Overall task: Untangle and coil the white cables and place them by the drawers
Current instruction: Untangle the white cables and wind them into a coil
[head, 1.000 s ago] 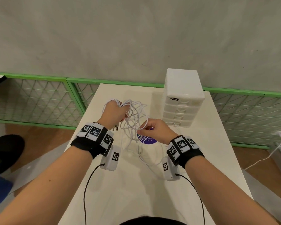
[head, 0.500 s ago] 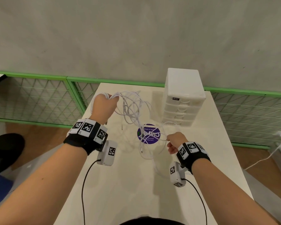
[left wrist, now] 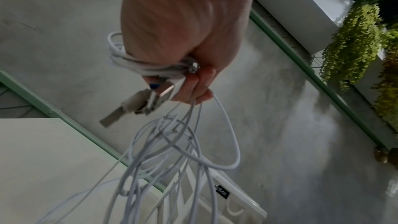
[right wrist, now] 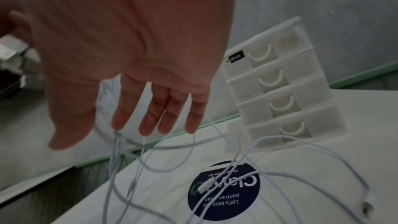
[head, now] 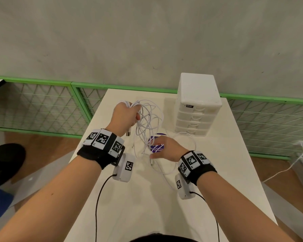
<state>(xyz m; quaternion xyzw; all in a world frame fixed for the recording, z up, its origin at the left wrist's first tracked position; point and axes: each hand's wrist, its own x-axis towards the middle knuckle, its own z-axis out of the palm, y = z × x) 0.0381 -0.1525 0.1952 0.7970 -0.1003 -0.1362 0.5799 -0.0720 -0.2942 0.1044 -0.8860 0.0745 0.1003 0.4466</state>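
Observation:
My left hand [head: 126,114] is raised over the white table [head: 143,210] and grips a bundle of white cables [head: 148,119]. Their loops hang down in a tangle, and more strands lie on the table. In the left wrist view the fist [left wrist: 189,77] closes round the cables [left wrist: 172,159], with USB plugs [left wrist: 137,105] sticking out below it. My right hand [head: 164,149] hovers low beside the hanging strands. Its fingers [right wrist: 150,117] are straight and spread, holding nothing. The white drawer unit [head: 198,109] stands at the back right.
A round purple sticker [right wrist: 224,192] lies on the table under the loose strands, with a small plug [right wrist: 367,202] near it. Green mesh fencing [head: 42,105] runs behind the table. The table's side edges are close on the left and right.
My right hand has let go of the strand it had pulled out to the right and moved back left to the tangle, fingers now spread. The left hand shifted slightly right, still gripping the bundle.

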